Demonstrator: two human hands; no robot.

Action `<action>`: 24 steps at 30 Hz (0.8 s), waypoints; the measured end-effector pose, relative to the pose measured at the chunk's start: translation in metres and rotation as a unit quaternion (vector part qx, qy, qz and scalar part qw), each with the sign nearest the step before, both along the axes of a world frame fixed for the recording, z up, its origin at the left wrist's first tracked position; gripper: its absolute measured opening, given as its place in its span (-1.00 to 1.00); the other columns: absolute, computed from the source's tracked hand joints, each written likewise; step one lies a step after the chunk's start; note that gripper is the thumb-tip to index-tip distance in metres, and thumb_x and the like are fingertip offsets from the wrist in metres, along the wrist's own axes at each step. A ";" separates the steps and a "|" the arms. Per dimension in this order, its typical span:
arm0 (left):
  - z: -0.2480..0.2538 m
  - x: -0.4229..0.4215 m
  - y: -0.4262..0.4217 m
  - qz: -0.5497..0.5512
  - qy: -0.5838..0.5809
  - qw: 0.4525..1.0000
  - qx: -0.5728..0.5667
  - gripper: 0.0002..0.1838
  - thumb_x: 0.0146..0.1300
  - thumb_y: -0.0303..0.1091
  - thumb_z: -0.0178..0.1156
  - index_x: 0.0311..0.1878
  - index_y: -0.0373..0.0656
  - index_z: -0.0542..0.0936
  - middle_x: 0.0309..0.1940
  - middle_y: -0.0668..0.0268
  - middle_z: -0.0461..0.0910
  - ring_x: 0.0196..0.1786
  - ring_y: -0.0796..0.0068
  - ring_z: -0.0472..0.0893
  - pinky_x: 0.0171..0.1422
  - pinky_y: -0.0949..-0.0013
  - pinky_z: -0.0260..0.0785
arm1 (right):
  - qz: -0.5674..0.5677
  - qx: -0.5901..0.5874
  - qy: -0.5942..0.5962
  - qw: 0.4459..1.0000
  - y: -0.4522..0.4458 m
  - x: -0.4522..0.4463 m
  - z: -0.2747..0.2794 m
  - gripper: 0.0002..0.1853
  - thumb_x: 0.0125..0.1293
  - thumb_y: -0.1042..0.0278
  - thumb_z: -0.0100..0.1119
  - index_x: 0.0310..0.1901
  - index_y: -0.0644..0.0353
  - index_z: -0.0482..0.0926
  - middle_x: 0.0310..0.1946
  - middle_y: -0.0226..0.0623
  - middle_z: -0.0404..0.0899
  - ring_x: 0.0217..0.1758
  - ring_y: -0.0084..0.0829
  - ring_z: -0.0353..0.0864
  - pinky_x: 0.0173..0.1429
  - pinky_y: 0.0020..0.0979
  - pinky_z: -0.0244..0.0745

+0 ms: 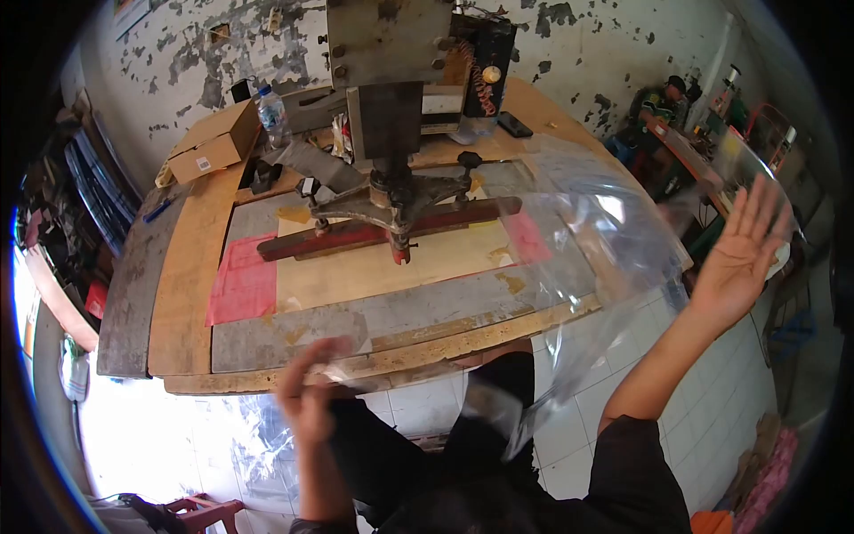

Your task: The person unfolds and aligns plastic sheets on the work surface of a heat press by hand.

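A clear plastic sheet (605, 209) spreads over the right side of the table and hangs past its front edge toward my lap. My right hand (745, 254) is raised at the far right, palm showing and fingers stretched out, close to the sheet's right side. My left hand (310, 392) is in front of the table's near edge, blurred, with fingers partly bent; whether it grips anything is unclear. Between the hands stands a press with a long metal bar (391, 230) over a cream sheet (356, 271) with a red piece (242, 278) at its left end.
At the back of the table are a cardboard box (213, 142), a water bottle (272, 116) and a phone (514, 125). More clear plastic (262, 440) lies low at the left. Another person (663, 111) sits at a bench at the far right.
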State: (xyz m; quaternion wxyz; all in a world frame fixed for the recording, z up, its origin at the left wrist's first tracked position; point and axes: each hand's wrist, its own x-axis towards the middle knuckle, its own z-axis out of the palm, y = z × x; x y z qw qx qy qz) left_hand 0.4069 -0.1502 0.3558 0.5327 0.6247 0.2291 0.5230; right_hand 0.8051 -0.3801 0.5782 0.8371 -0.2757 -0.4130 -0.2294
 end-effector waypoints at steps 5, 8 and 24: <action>-0.002 -0.113 0.066 0.109 0.005 0.992 0.060 -0.36 0.26 -0.35 0.23 0.38 -0.50 0.59 0.17 -0.05 0.76 0.27 0.16 0.73 0.55 0.12 0.41 | -0.133 -0.017 -0.017 0.991 -0.038 0.044 -0.033 -0.27 0.75 0.16 -0.09 0.69 0.38 -0.12 0.73 0.27 -0.11 0.78 0.26 -0.04 0.86 0.19 -0.16; 0.021 -0.148 0.065 0.185 0.176 0.953 0.161 -0.58 0.48 -0.30 0.27 0.26 -0.40 0.67 0.03 0.03 0.81 0.11 0.24 0.76 0.34 0.19 0.51 | -0.210 -0.023 0.000 0.977 -0.042 0.024 -0.035 -0.24 0.75 0.06 -0.13 0.64 0.53 -0.08 0.71 0.30 -0.04 0.77 0.20 0.05 0.85 0.13 -0.11; 0.040 -0.191 0.187 0.283 0.322 0.898 0.098 -0.67 0.48 -0.31 0.32 0.21 -0.22 0.60 -0.16 0.25 0.71 -0.26 0.40 0.69 -0.07 0.20 0.51 | -0.321 -0.498 0.006 0.806 0.051 0.055 -0.180 -0.60 0.72 0.12 0.03 0.23 0.27 0.69 0.33 -0.09 0.68 0.43 -0.26 0.61 0.55 -0.25 0.40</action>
